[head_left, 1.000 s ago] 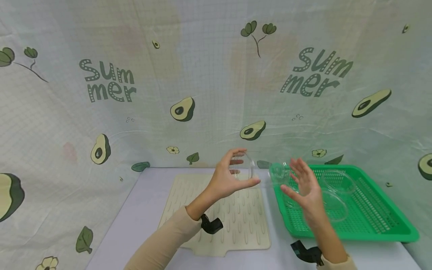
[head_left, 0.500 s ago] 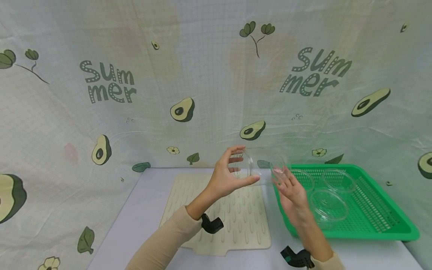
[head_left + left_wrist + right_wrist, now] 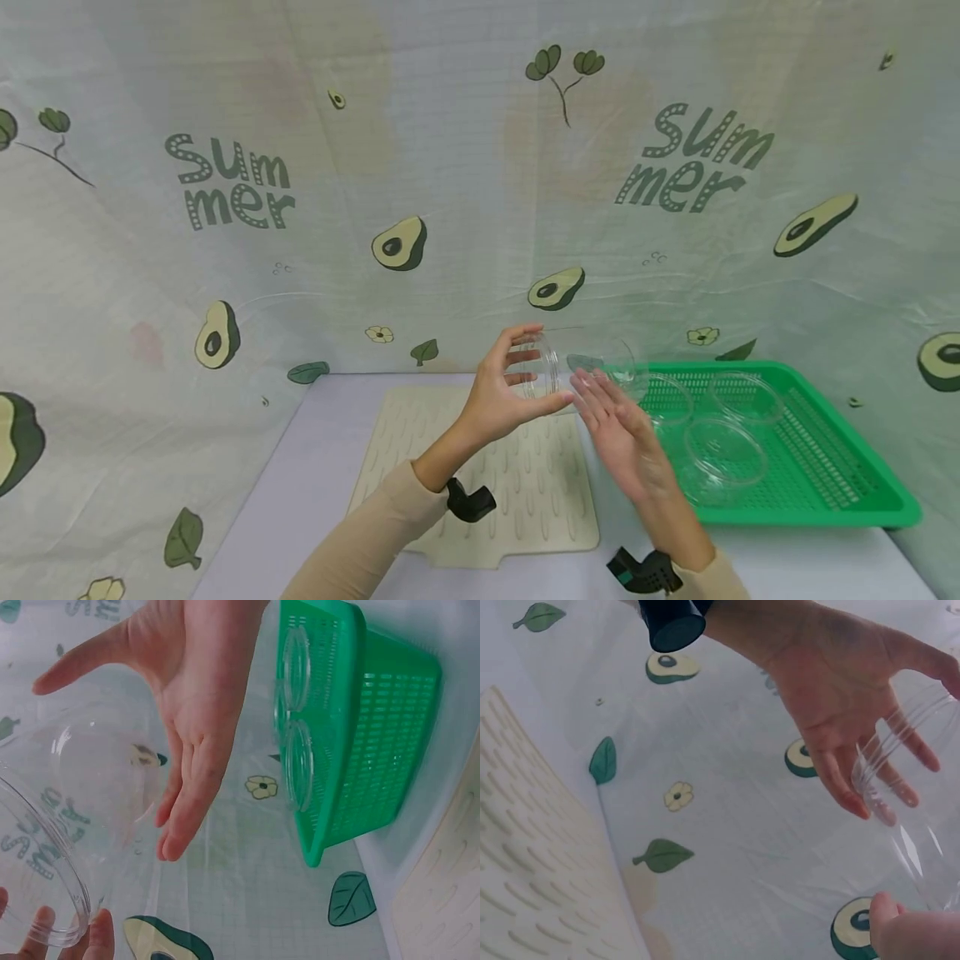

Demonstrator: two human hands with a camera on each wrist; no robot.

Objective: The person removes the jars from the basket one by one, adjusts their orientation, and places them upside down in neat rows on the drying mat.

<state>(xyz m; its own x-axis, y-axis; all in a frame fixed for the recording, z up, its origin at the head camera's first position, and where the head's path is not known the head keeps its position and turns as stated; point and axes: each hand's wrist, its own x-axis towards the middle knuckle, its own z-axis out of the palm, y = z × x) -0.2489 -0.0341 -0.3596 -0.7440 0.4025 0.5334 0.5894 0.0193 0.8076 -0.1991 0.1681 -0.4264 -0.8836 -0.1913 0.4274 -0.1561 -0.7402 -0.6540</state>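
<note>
My left hand [image 3: 498, 392] grips a clear, see-through tub [image 3: 592, 367] by its ridged rim, fingers over it and thumb at the near side. The tub lies on its side in the air, its closed end pointing right. In the right wrist view, the left hand [image 3: 840, 697] has fingers spread round the rim. My right hand [image 3: 626, 442] is just below and in front of the tub's closed end, fingers straight. The left wrist view shows this right hand [image 3: 195, 720] with thumb apart from the fingers; whether it touches the tub I cannot tell.
A green basket [image 3: 825, 525] at the right holds several clear round tubs [image 3: 726, 450]. A cream ridged mat [image 3: 480, 483] lies on the white table [image 3: 300, 467], behind the left forearm. A printed curtain [image 3: 465, 167] hangs at the back.
My right hand has moved left and down, from spread fingers beside the tub's closed end to straight fingers below it. The left hand and tub have barely shifted.
</note>
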